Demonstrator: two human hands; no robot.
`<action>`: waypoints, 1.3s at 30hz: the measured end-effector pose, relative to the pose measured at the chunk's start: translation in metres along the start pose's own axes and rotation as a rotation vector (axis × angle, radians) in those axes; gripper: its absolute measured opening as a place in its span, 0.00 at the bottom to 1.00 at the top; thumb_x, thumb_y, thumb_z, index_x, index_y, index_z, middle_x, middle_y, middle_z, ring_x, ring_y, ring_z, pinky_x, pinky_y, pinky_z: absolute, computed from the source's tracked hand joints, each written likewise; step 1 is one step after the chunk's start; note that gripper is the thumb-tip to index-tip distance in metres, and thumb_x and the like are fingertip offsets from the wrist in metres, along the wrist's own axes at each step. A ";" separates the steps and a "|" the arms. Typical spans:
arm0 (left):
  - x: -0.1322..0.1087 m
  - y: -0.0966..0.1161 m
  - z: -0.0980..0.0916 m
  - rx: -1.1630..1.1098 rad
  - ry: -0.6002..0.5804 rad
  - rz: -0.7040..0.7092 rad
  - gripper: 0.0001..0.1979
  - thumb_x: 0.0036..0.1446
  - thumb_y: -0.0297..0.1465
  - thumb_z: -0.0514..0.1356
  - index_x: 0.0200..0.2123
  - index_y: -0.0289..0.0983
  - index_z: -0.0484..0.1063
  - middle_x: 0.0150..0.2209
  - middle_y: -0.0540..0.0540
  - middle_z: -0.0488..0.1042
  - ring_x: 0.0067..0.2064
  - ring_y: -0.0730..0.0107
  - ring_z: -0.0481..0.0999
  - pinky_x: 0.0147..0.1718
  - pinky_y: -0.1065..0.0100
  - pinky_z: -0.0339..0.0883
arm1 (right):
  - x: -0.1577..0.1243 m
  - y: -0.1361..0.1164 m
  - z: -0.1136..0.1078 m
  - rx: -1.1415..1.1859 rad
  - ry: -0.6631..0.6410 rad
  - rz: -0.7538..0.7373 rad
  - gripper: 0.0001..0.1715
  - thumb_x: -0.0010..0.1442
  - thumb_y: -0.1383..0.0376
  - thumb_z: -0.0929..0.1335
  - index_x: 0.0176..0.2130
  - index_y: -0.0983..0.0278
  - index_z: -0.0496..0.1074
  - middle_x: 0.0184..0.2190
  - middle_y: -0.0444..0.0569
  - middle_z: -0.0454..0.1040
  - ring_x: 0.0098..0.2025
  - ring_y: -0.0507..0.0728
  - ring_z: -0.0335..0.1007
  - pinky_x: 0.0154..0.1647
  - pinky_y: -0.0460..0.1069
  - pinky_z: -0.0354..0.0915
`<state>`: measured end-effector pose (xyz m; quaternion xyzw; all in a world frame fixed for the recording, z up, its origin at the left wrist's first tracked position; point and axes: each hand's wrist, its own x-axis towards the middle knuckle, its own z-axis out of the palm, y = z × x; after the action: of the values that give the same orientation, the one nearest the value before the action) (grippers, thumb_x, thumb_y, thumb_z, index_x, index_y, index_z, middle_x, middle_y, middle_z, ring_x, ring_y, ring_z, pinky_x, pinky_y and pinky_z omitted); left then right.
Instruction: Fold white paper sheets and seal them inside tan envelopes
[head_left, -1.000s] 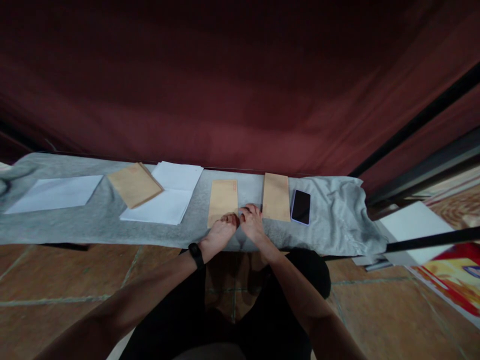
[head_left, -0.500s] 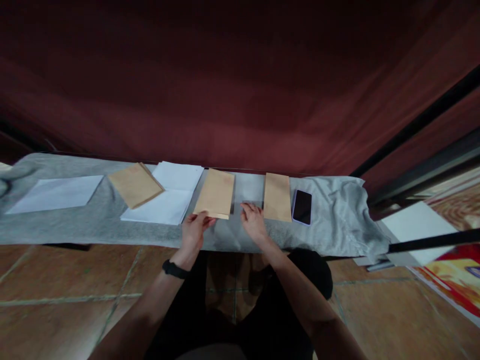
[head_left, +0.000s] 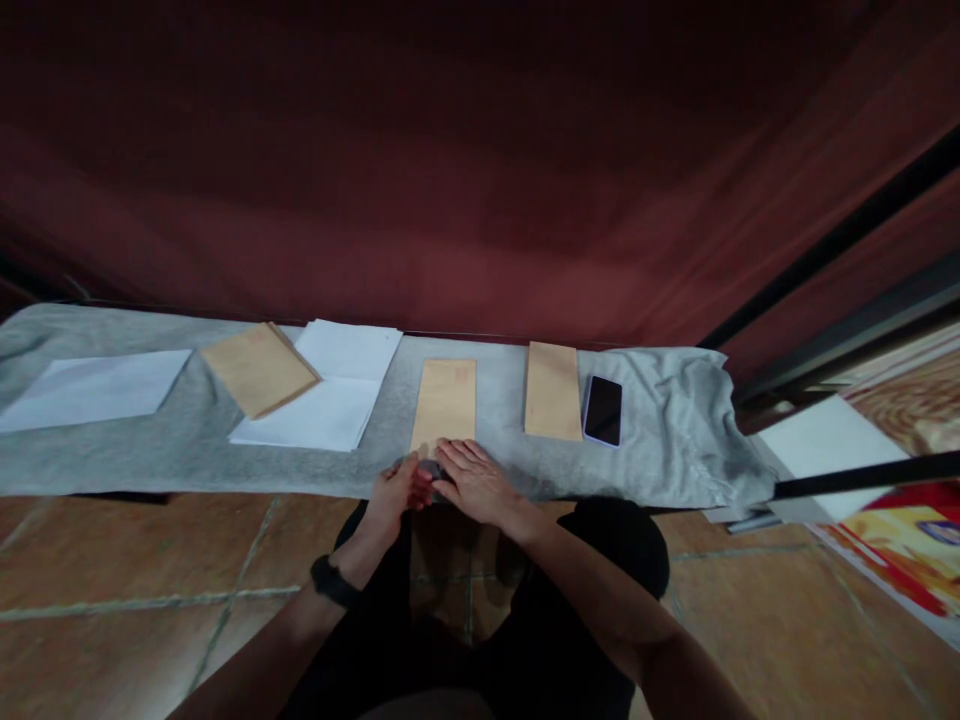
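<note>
A brown envelope (head_left: 445,400) lies flat in the middle of the grey cloth (head_left: 187,455). My right hand (head_left: 472,481) rests palm down over its near end, fingers stretched out flat. My left hand (head_left: 396,492) is just to the left, at the envelope's near corner, fingers curled and pinching; what they hold is hidden. A black band is on my left wrist. A second brown envelope (head_left: 553,404) lies to the right, apart from both hands.
A black phone (head_left: 603,410) lies beside the right envelope. Farther left are white sheets (head_left: 322,402) with another brown envelope (head_left: 256,368) on them, and a lone white sheet (head_left: 90,388). A dark red curtain hangs behind. White boards lean at right over the tiled floor.
The middle envelope, lifted and tilted by my left hand half a second ago, now lies flat again. My right hand has moved left onto its near end; my left hand has come in beside it.
</note>
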<state>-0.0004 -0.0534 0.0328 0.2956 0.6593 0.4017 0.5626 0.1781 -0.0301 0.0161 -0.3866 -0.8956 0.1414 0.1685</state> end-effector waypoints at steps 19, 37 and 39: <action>0.151 0.058 0.057 1.444 -0.185 1.013 0.31 0.72 0.44 0.39 0.73 0.40 0.54 0.75 0.45 0.51 0.76 0.59 0.46 0.72 0.50 0.39 | -0.004 0.011 0.001 0.023 -0.084 -0.034 0.40 0.71 0.50 0.65 0.71 0.68 0.56 0.72 0.59 0.56 0.74 0.63 0.51 0.75 0.59 0.48; 0.124 0.035 0.043 1.395 -0.306 1.095 0.30 0.73 0.42 0.41 0.73 0.41 0.52 0.74 0.45 0.55 0.76 0.61 0.46 0.72 0.53 0.38 | 0.005 0.027 -0.015 0.085 0.002 0.016 0.17 0.70 0.69 0.64 0.53 0.58 0.77 0.55 0.48 0.78 0.57 0.56 0.72 0.62 0.53 0.65; 0.117 0.031 0.038 1.398 -0.332 1.087 0.29 0.73 0.41 0.39 0.73 0.41 0.52 0.74 0.46 0.54 0.76 0.63 0.45 0.72 0.53 0.38 | 0.004 0.030 -0.014 0.074 0.009 0.037 0.16 0.69 0.70 0.65 0.52 0.58 0.77 0.54 0.48 0.78 0.56 0.57 0.72 0.61 0.54 0.65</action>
<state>0.0122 0.0681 -0.0012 0.8956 0.4325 0.0719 0.0749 0.2004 -0.0054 0.0182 -0.3973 -0.8817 0.1757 0.1840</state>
